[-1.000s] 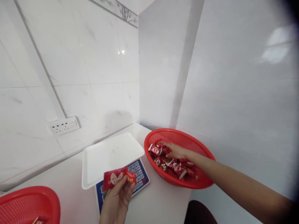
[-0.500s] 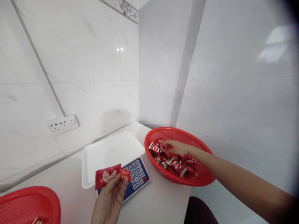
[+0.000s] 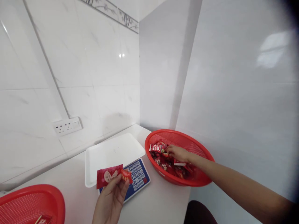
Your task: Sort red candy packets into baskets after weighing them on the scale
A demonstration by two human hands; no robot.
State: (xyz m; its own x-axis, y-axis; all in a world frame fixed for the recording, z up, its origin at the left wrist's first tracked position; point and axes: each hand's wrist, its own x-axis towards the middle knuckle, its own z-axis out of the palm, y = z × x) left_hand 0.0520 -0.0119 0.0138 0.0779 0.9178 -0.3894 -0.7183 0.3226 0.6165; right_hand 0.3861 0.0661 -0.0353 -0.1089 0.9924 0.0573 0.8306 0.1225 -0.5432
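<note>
My left hand [image 3: 112, 195] pinches red candy packets [image 3: 108, 176] between thumb and fingers, a larger flat one and a smaller shiny one, over the front of a blue and white keypad scale [image 3: 137, 179]. On the right, my right hand [image 3: 177, 152] reaches into a red plastic basket [image 3: 198, 146] among red wrapped packets [image 3: 156, 148]. Its fingers are bent down at the packets, and what they hold, if anything, is hidden. The scale's white tray [image 3: 112, 149] lies behind the keypad with a few dark specks on it.
Another red basket [image 3: 35, 194] stands at the lower left, with a packet [image 3: 44, 219] partly visible inside. Behind the white table [image 3: 156, 205] are a tiled wall with a socket [image 3: 67, 126] and a grey wall on the right. A dark rounded shape [image 3: 199, 213] shows below the table's edge.
My right hand has shifted slightly right and down in the basket, and packets near it have moved. My left hand keeps its packets. The view has tilted slightly.
</note>
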